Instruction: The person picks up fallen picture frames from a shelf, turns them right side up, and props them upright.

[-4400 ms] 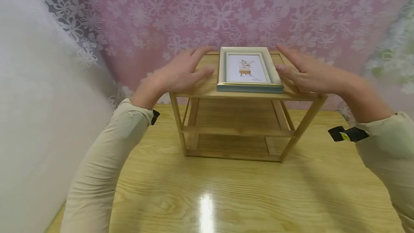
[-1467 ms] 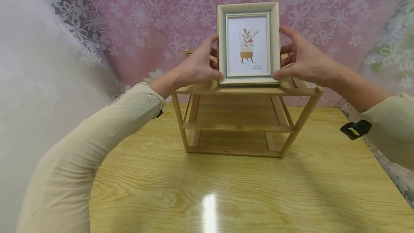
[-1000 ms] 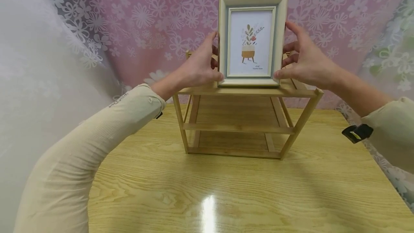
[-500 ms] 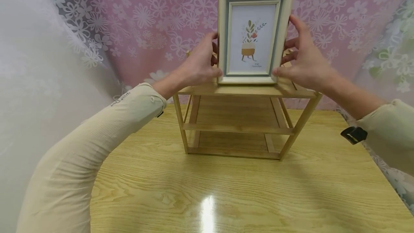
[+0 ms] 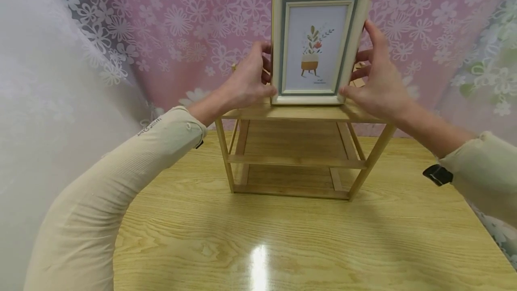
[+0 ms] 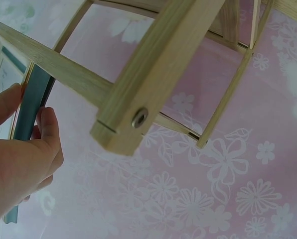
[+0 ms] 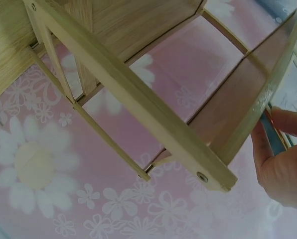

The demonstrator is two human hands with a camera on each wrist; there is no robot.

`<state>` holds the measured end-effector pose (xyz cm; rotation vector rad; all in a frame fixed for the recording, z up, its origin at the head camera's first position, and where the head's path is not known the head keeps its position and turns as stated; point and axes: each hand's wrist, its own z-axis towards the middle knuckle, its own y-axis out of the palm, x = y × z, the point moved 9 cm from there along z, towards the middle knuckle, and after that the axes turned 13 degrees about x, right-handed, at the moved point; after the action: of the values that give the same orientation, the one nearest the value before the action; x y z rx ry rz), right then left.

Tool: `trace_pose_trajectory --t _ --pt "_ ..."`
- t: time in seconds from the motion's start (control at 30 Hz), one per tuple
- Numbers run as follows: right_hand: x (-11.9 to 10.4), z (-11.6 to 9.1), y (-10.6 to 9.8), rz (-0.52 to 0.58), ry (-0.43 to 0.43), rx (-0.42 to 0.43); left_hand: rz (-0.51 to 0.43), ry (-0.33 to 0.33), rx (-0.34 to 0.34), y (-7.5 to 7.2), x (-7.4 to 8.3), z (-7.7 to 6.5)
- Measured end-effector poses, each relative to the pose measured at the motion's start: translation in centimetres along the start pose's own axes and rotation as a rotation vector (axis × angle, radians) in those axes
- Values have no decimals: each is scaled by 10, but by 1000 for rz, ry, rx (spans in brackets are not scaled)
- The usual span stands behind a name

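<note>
A picture frame (image 5: pixel 313 48) with a cream and blue-grey border stands nearly upright over the top shelf of a wooden rack (image 5: pixel 299 111). Its print shows a potted plant on a legged stool. My left hand (image 5: pixel 248 77) grips the frame's left edge, thumb at the lower front corner and fingers behind. On the opposite edge my right hand (image 5: pixel 377 73) holds it the same way, with its index finger higher up the side. In the left wrist view the left hand (image 6: pixel 24 154) pinches the frame's blue edge (image 6: pixel 31 102). The right wrist view shows the right hand (image 7: pixel 285 164) on the other edge.
The rack's middle shelf (image 5: pixel 296 140) and bottom shelf (image 5: pixel 291 178) lie below, on a wood-grain table (image 5: pixel 194 237). A pink floral curtain (image 5: pixel 173 17) hangs close behind the rack. White fabric (image 5: pixel 52 116) stands at the left.
The frame lay flat on the rack with both hands spread beside it; then the hands took its sides and tilted it up. Lately its top has leaned nearer and shifted slightly right.
</note>
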<state>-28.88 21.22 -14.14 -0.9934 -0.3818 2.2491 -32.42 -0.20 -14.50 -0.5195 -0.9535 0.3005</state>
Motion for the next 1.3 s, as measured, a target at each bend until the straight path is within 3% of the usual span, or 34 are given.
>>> trace_pose_trajectory --t 0.23,0.4,0.73,1.3 --pt "-2 -2 1 -57 -14 29 4 12 -13 1 1 -1" --pt "-1 -2 1 -39 -8 25 12 14 -17 1 1 -1" --pt "-5 -4 -2 106 -2 11 20 1 -29 1 -3 1" --pt "-1 6 1 82 -13 -16 -6 3 -33 2 -3 -1"
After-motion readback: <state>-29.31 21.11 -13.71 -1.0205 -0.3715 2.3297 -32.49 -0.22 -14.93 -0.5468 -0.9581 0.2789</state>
